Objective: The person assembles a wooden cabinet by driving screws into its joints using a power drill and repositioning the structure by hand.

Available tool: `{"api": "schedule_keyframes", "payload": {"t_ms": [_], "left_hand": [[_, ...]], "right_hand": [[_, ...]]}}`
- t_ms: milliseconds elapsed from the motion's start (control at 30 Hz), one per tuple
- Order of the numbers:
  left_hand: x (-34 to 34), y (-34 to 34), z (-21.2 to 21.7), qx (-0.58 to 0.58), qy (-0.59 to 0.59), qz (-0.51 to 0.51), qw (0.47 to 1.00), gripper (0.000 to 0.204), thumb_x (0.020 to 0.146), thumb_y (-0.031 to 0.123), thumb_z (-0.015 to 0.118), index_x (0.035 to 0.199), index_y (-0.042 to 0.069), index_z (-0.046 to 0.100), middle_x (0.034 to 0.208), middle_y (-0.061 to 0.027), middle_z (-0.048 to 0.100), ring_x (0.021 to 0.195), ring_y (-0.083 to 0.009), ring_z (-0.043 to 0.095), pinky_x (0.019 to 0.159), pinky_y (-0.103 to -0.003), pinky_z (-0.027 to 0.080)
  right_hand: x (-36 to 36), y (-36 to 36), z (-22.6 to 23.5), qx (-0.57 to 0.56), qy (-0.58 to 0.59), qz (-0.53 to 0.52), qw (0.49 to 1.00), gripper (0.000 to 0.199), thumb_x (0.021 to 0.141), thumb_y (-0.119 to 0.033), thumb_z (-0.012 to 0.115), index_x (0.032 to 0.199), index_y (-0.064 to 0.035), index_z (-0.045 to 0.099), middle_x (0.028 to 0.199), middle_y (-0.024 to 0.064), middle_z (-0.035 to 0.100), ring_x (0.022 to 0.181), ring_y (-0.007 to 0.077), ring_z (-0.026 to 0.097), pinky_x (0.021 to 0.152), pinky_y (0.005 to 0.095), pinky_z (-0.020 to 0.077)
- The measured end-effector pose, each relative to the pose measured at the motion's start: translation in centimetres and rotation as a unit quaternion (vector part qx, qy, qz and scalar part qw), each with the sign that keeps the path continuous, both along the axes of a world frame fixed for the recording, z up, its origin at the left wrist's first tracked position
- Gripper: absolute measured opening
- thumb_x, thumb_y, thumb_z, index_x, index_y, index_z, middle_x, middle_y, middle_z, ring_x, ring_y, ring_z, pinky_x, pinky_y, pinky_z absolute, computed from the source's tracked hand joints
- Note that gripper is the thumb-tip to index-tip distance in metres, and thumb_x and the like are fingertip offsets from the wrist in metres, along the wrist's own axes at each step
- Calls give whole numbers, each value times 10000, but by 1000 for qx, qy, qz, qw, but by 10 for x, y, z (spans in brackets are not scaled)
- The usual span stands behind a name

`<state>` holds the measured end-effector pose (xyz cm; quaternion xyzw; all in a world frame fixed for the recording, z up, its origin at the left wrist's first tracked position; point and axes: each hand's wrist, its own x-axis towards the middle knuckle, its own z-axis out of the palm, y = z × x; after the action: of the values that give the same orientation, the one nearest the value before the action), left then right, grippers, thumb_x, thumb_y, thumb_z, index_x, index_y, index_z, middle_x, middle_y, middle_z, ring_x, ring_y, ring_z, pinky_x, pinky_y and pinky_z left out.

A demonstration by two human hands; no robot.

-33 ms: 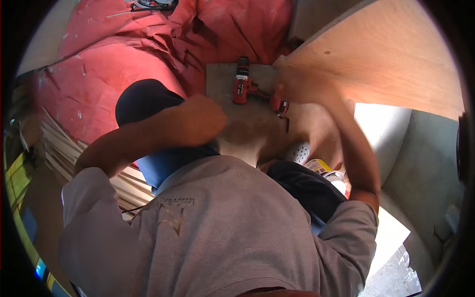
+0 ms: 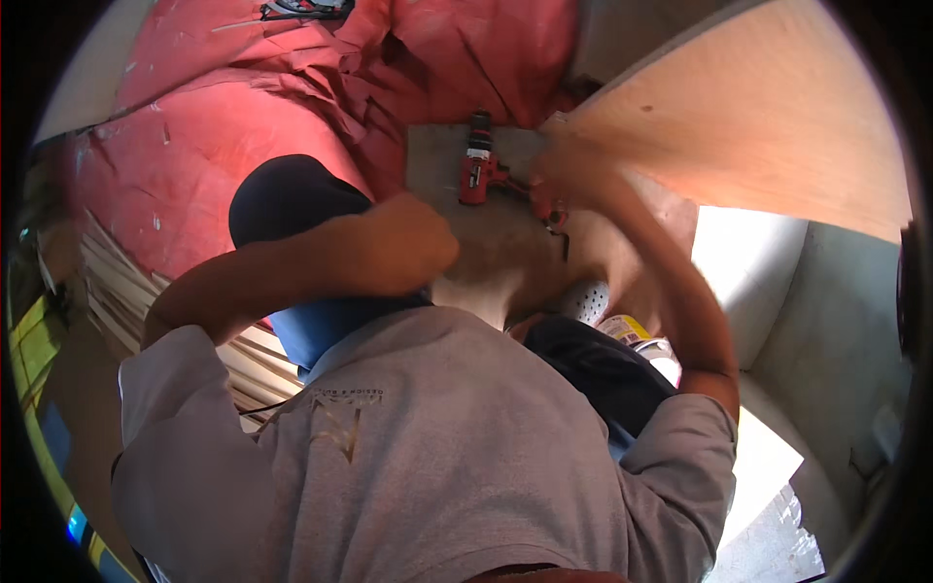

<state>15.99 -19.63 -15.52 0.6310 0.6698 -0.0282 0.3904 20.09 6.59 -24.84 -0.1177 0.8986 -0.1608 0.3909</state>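
My left hand [image 2: 413, 245] is curled into a fist above my left knee, its back toward me. Whatever its fingers close on, if anything, is hidden. My right hand [image 2: 571, 175] is smeared by motion at the lower left corner of a plywood panel [image 2: 748, 126]. Its fingers cannot be made out. Just left of it, a red and black cordless drill [image 2: 474, 173] lies on a grey-brown board [image 2: 432, 160], chuck pointing away. Part of the drill's battery end is behind the blurred hand. A thin dark hooked piece [image 2: 565, 245] shows beside that end.
Crumpled red sheeting [image 2: 243, 117] covers the far left, with a dark tool [image 2: 306, 10] on top. Thin wood strips [image 2: 121, 282] are stacked at my left. A white bucket with a yellow label [image 2: 627, 328] stands beside my perforated grey shoe [image 2: 588, 301]. A curved grey surface [image 2: 826, 291] is at right.
My left fist has shifted slightly right. My right hand and forearm have moved a little left, and the plywood panel's lower edge has tilted slightly.
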Motion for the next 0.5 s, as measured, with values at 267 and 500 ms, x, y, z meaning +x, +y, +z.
{"api": "schedule_keyframes", "payload": {"t_ms": [267, 500], "left_hand": [[33, -23, -6, 6, 6, -44, 999, 199, 839, 199, 616, 881, 56, 747, 925, -191, 724, 885, -323, 699, 736, -464, 525], [38, 16, 17, 1, -22, -111, 994, 205, 853, 214, 619, 953, 64, 718, 975, -153, 705, 954, -314, 671, 778, -459, 498]], "right_hand": [[68, -82, -231, 142, 353, -180, 907, 345, 883, -171, 559, 1178, 6, 583, 941, 208, 705, 783, 339, 720, 709, 507, 569], [64, -56, -158, -10, 97, -263, 960, 485, 856, -140, 571, 1299, 34, 479, 940, 232, 711, 890, 399, 715, 760, 524, 565]]}}
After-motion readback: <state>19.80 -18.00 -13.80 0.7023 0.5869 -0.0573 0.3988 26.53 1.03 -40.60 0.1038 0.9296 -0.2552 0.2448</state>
